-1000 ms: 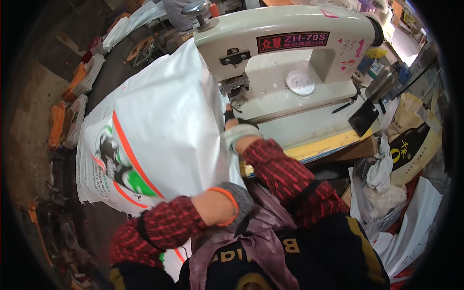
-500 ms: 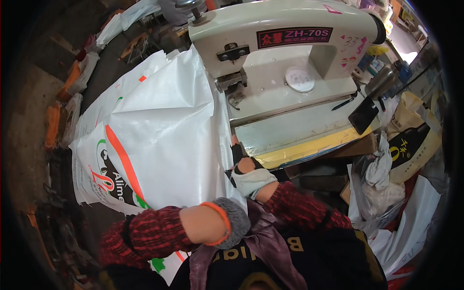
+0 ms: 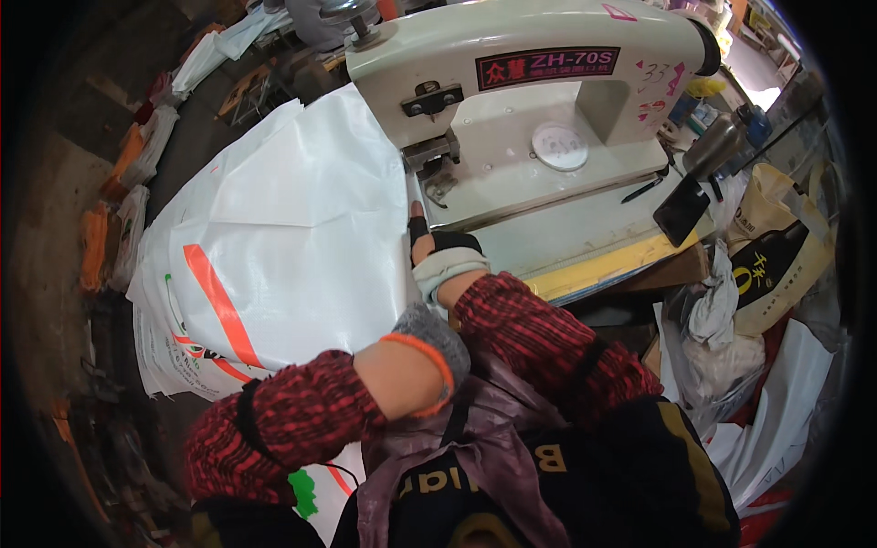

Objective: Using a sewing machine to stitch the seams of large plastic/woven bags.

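A large white sack (image 3: 301, 274) with an orange stripe lies to the left of a cream sewing machine (image 3: 512, 55), its right edge alongside the machine's needle end. My right hand (image 3: 445, 253), in a black fingerless glove with a pale cuff, is closed at that edge just below the presser area; one finger points forward along the edge and the others are mostly hidden. Nearer to me is my left hand (image 3: 437, 338), in a grey glove with an orange cuff, against the sack's near right edge. Its fingers are out of sight.
Along the machine bed's front runs a yellow strip (image 3: 621, 265). A black phone (image 3: 681, 210), a pen (image 3: 642, 190) and a metal bottle (image 3: 714, 146) are at the right. Bags and plastic (image 3: 726, 338) are heaped beyond. Several bundled sacks (image 3: 137, 228) line the far left.
My right hand has moved forward and left along the sack's edge, toward the needle end. My left hand has risen slightly. The sack's surface has shifted, hiding most of its dark printed emblem.
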Available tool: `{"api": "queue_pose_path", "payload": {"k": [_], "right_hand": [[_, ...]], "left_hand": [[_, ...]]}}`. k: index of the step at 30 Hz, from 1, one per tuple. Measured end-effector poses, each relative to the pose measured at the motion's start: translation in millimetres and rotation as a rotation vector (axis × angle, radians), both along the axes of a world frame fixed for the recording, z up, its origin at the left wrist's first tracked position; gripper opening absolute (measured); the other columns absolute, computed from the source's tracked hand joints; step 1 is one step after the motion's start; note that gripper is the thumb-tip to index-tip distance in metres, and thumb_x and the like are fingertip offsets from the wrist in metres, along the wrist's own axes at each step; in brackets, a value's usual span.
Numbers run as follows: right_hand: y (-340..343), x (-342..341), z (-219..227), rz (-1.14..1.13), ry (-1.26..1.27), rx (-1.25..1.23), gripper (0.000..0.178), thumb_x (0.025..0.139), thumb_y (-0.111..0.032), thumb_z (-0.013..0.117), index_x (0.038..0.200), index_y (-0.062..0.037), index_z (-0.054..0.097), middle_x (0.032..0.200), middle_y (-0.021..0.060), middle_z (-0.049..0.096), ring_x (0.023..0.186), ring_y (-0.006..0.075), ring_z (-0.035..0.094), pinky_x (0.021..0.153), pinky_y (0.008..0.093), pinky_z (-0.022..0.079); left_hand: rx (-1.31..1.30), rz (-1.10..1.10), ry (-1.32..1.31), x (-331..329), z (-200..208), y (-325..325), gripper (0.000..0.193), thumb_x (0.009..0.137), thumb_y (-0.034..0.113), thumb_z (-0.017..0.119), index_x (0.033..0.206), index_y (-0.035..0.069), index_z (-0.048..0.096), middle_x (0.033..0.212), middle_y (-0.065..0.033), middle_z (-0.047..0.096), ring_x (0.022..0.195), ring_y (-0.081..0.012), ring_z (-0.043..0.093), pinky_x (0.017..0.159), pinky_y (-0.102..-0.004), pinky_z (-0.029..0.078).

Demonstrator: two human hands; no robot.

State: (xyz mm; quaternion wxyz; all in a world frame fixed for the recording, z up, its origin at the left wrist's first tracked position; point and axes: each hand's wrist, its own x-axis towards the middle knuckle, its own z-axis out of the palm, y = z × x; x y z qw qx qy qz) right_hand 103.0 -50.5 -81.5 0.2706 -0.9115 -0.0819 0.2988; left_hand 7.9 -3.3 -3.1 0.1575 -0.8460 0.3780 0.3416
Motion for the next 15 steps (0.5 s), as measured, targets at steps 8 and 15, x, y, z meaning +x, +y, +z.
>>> {"api": "queue_pose_path", "payload": {"k": [8, 15], "right_hand": [[-20.3, 9.4, -26.9, 0.316, -0.141, -0.047, 0.058, 0.084, -0.023, 0.043, 0.135, -0.0108, 0.017, 0.092, 0.025, 0.059, 0.081, 0.0373, 0.06, 0.069, 0.0426, 0.048], [-29.1, -33.6, -39.6, 0.357, -0.158, 0.254, 0.041, 0.076, -0.037, 0.055, 0.107, -0.0107, 0.058, 0.095, 0.0241, 0.059, 0.087, 0.0385, 0.058, 0.072, 0.0411, 0.047]], "left_hand": [[0.49, 0.212, -0.173, 95.5, 81.8, 76.2, 0.011, 0.07, 0.022, 0.061, 0.07, 0.012, 0.067, 0.07, -0.0072, 0.061, 0.064, -0.0208, 0.059, 0.058, -0.0325, 0.045], [0.247, -0.293, 0.568, -30.7, 11.2, -41.6, 0.027, 0.085, 0.032, 0.049, 0.101, 0.016, 0.063, 0.105, 0.0012, 0.059, 0.101, -0.0112, 0.054, 0.09, -0.0284, 0.039]]}}
